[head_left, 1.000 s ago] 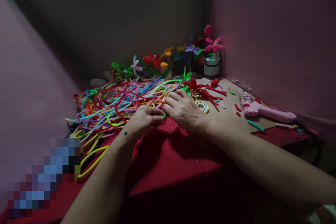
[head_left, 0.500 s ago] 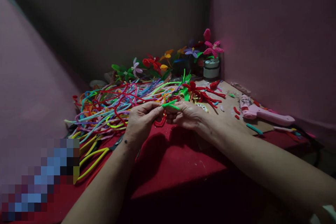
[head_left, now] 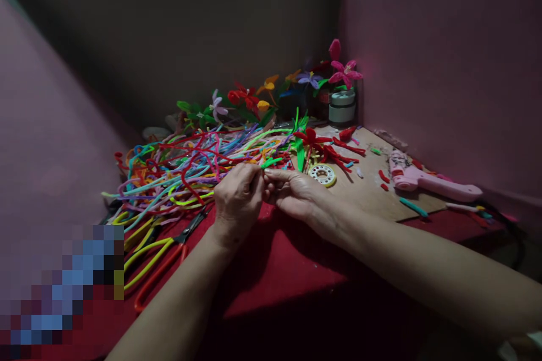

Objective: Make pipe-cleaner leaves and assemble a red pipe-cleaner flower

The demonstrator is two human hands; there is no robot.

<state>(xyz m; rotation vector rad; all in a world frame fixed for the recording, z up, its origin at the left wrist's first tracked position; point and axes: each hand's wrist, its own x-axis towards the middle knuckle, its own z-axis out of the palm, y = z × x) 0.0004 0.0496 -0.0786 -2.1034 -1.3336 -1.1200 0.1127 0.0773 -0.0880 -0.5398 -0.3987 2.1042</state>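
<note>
My left hand (head_left: 239,197) and my right hand (head_left: 296,194) meet over the front of the red-covered table. Both are closed, pinching a bright green pipe cleaner (head_left: 271,162) where the fingertips come together. Only its upper end shows; the rest is hidden behind my fingers. Just beyond my right hand lie green pipe-cleaner pieces (head_left: 300,152), red pipe-cleaner petals (head_left: 311,140) and a round white-and-yellow spool (head_left: 322,175). A large heap of coloured pipe cleaners (head_left: 203,152) spreads behind and left of my left hand.
Scissors with yellow handles (head_left: 158,251) and red-orange handles (head_left: 163,279) lie at the left. A pink glue gun (head_left: 440,183) rests on a board (head_left: 364,197) among offcuts. Finished flowers (head_left: 245,97) and a grey-white container (head_left: 342,107) stand at the back.
My left hand has turned over and shifted right, its knuckles now facing up. Less of the green pipe cleaner shows, and the spool and red-orange handles are more exposed.
</note>
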